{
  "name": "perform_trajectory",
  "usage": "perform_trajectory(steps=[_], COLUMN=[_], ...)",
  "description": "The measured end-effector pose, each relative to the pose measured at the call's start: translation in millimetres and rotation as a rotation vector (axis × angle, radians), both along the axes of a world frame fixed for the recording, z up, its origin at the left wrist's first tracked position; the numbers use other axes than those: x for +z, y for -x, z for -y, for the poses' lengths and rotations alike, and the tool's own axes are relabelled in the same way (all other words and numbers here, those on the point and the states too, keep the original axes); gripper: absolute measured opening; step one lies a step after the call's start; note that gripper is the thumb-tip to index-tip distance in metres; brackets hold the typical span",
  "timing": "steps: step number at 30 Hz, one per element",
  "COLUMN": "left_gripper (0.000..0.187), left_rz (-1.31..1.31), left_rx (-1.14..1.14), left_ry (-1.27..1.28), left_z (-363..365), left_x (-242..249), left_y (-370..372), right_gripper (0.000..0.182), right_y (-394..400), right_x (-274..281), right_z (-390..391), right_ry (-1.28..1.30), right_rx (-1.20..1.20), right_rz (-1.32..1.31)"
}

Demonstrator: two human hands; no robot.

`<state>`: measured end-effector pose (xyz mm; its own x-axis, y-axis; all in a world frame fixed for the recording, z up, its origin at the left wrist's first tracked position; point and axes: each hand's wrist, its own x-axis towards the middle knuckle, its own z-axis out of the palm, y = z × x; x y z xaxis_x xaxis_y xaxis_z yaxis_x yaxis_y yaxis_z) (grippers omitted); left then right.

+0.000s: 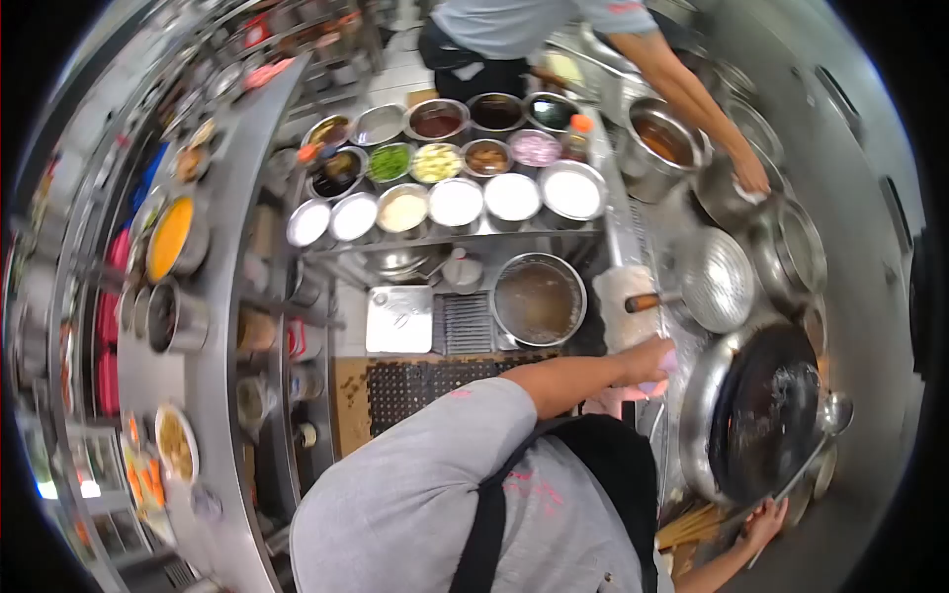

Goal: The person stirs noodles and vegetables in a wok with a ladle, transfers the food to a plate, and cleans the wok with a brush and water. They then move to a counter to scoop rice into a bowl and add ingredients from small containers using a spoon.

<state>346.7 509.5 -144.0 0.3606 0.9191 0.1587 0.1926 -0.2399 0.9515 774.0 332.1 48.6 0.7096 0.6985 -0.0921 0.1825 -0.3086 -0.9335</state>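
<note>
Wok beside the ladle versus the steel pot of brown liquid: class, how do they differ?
The wok is black inside; the pot is bright steel. The wok looks nearly empty; the pot holds brownish liquid. A ladle rests on the wok's rim, none on the pot. Both are round.

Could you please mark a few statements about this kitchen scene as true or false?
1. The right hand grips the ladle by its handle beside the black wok. True.
2. The left hand holds the wooden-handled skimmer. False: the skimmer lies untouched; this hand holds a pale cloth by the wok's rim.
3. The big pot below the shelf is lidded. False: it stands open, with brownish liquid.
4. Several metal bowls on the shelf hold white contents. True.
</note>
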Motion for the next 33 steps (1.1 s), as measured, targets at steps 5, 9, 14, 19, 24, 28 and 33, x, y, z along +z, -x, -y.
perform_trajectory(steps=[5,9,14,19,24,28,33], left_gripper=[0.019,0.04,0.058,0.059,0.058,0.057,0.055], left_rz=[0.187,-0.156,-0.12,-0.152,-0.145,-0.144,-0.148], left_rx=[-0.123,-0.189,-0.05,-0.078,-0.079,-0.091,-0.079], left_ry=[-0.174,-0.422,-0.093,-0.077,-0.071,-0.092,-0.076], left_z=[-15,-19,-7,-6,-7,-8,-11], left_x=[-19,-10,10,11,12,10,7], left_y=[-4,6,3,2,7,8,6], right_gripper=[0.048,0.056,0.058,0.066,0.054,0.045,0.092], right_y=[4,47,59,68,71,70,148], right_x=[-24,-25,-58,-77,-87,-125,-130], right_z=[80,138,193,224,240,231,182], right_ry=[0.14,0.426,0.53,0.676,0.706,0.509,0.878], right_rx=[-0.151,-0.207,-0.218,-0.223,-0.248,-0.101,-0.052], right_rz=[0.434,0.769,0.798,0.863,1.082,0.954,0.563])
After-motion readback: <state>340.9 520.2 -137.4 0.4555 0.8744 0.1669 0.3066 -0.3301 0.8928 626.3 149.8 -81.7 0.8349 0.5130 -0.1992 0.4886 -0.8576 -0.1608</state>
